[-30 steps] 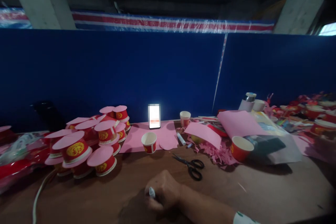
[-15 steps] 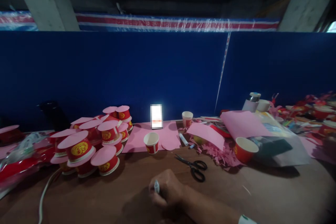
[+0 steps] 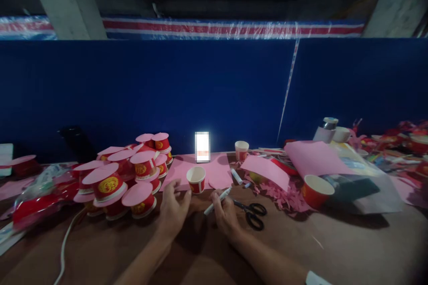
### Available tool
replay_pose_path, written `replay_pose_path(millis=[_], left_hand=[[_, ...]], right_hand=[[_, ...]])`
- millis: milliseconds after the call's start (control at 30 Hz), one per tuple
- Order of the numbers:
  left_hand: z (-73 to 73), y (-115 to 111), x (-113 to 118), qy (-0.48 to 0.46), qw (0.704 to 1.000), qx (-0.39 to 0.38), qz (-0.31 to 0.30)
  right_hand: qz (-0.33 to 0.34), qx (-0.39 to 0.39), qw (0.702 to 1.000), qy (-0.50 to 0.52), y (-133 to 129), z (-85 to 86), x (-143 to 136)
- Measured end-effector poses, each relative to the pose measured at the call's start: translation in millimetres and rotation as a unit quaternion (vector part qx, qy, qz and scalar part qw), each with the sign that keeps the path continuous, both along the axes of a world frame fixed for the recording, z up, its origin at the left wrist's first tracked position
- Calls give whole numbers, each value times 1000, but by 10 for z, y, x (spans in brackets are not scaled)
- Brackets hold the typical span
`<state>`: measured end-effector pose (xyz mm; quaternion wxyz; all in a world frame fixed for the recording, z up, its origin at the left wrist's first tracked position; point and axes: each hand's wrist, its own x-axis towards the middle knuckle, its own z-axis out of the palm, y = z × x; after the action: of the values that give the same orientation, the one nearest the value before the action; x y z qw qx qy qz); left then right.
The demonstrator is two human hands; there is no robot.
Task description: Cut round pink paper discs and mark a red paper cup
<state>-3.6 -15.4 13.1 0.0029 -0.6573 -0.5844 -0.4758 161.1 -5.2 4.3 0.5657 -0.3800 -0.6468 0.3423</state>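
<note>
My right hand (image 3: 225, 213) is closed on a white marker (image 3: 210, 209), which slants up to the right with one end past the fingers. Just left of the upright red paper cup (image 3: 196, 183), my left hand (image 3: 173, 209) is open, thumb and fingers apart, holding nothing. That cup stands on a pink paper sheet (image 3: 179, 173), its white inside facing up. A pink paper disc (image 3: 219, 181) lies right of it. Black-handled scissors (image 3: 256, 216) rest on the table beside my right hand, their blades partly hidden behind it.
Stacked red cups with pink discs (image 3: 138, 193) stand at left, beside a red plastic bag (image 3: 43, 205) and a white cable (image 3: 65, 249). A lit phone (image 3: 202, 147) leans on the blue partition (image 3: 187, 84). Pink shreds (image 3: 284, 196) and another cup (image 3: 317, 191) are at right.
My left hand has come into view and reached up beside the cup. My right hand has moved forward with the marker, which now shows more of its length.
</note>
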Motion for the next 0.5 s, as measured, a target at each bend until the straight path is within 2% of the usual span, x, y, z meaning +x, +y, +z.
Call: replay_pose_path(millis=[33, 133, 233, 367, 500], left_hand=[[-25, 94, -3, -47, 998, -2, 29], [-104, 341, 44, -100, 993, -60, 11], [-151, 478, 129, -164, 981, -103, 7], [-90, 505, 198, -276, 955, -110, -4], [17, 463, 211, -403, 904, -123, -76]], right_hand=[[-3, 6, 1000, 2, 10, -2, 0], [0, 24, 1000, 4, 18, 1, 2], [14, 22, 1000, -5, 19, 3, 8], [13, 19, 1000, -20, 50, -7, 25], [-17, 24, 1000, 5, 101, -7, 64]])
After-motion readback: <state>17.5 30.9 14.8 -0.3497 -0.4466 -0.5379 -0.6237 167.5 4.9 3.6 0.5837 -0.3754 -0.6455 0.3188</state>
